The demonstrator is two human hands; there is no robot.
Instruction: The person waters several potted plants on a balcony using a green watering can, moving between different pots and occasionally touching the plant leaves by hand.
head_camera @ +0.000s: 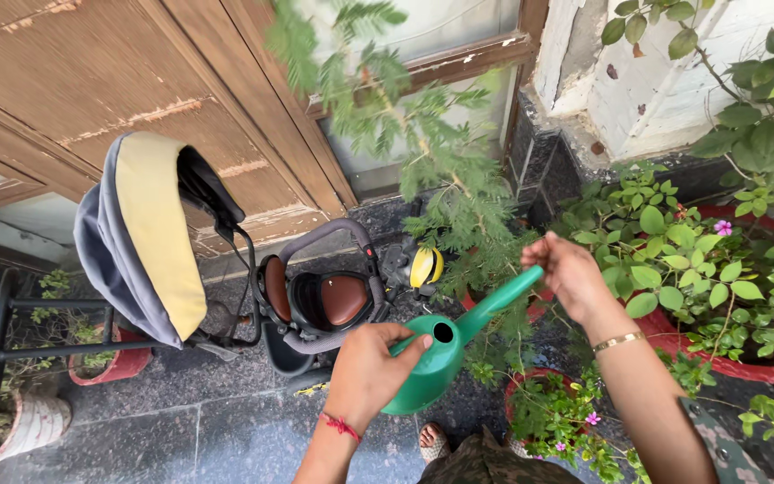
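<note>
- Green watering can (pixel 436 358) held up over the dark stone floor (pixel 181 421), between a child's stroller (pixel 315 300) and the potted plants.
- Left hand (pixel 371 367) clamped round the can's body, thumb lying beside the fill hole.
- Right hand (pixel 569 272) closed near the spout tip, steadying it among the feathery plant (pixel 459 193).
- Step in hand, by judgement: aiming the spout, pour seemingly not begun; no water visible.
- Next move likely calls for tilting the can forward, with the spout tip kept low over a red pot (pixel 674 336) and clear of the leaves.
</note>
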